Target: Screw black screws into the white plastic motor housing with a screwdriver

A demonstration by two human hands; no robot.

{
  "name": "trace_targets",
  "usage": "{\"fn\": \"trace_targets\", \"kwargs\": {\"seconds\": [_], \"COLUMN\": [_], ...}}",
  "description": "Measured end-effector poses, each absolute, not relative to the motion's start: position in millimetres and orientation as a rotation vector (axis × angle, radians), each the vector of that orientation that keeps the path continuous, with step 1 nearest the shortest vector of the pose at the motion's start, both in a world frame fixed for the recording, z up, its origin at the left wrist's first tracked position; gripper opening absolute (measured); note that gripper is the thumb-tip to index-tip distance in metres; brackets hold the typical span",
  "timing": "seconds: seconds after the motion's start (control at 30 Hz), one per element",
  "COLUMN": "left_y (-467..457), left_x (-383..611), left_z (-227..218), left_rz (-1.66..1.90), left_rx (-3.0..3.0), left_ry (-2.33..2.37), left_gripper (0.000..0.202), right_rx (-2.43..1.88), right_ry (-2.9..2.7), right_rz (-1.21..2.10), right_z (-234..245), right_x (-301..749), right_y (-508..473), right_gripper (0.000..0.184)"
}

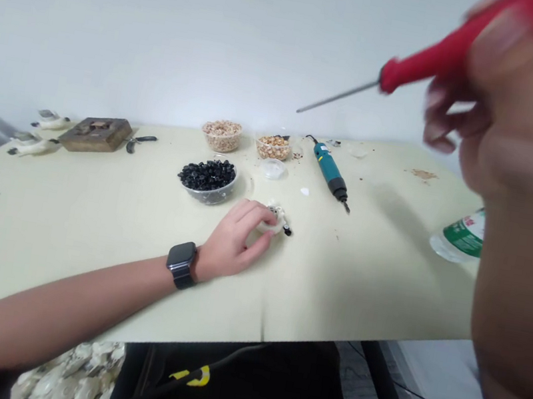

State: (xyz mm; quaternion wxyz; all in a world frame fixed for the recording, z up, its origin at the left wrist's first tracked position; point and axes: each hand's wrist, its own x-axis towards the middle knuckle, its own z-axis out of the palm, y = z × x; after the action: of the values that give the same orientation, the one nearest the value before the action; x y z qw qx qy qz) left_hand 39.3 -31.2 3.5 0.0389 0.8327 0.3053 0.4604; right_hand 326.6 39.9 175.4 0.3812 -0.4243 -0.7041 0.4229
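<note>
Nearest of all, a heap of white pieces [71, 374] lies below the near edge of the table, toward the left. A bare left forearm crosses in from the near left, with a black watch [182, 265] on its wrist, and the left hand [234, 238] rests on the pale cream table [360, 275]. Its fingers are curled and close together over a small white figure [270, 220], which has black bits at its right end. The figure sits near the middle of the table, just under the fingertips, with its long axis running roughly left to right; the fingers hide part of it, so its exact shape cannot be told. The left hand is much nearer to it than the right hand [493, 107], which hangs blurred and close to the camera at the right, its fingers curled around a red-handled screwdriver [434, 64]. The thin metal shaft points left and slightly down, its tip well apart from the figure. To the right lies a water bottle [460, 237]. Farther off stand a bowl of black beads [207, 175], two bowls of tan grains [221, 135] [272, 148] and a teal power screwdriver [329, 171]. At the far left lie a wooden block [96, 134], pliers [141, 142] and two more white figures [51, 121] [34, 147].
</note>
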Motion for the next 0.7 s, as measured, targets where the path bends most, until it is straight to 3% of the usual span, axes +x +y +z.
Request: {"fn": "trace_targets", "kwargs": {"seconds": [0.23, 0.4, 0.57, 0.7], "left_y": [-25, -21, -16, -12], "left_x": [42, 41, 34, 31], "left_z": [-2, -4, -9, -7], "left_rz": [1.041, 0.932, 0.983, 0.884], "left_rx": [2.467, 2.416, 2.381, 2.37], "left_ry": [1.34, 1.406, 1.375, 1.304], "left_gripper": [0.052, 0.042, 0.067, 0.07], "right_rx": [-0.965, -0.92, -0.943, -0.951], "right_ry": [-1.347, -1.116, -1.06, -1.097], "right_rz": [1.019, 1.294, 1.326, 1.297], "right_z": [100, 66, 54, 46], "right_x": [328, 339, 345, 340], "right_y": [35, 55, 59, 60], "right_gripper": [0.038, 0.03, 0.037, 0.039]}}
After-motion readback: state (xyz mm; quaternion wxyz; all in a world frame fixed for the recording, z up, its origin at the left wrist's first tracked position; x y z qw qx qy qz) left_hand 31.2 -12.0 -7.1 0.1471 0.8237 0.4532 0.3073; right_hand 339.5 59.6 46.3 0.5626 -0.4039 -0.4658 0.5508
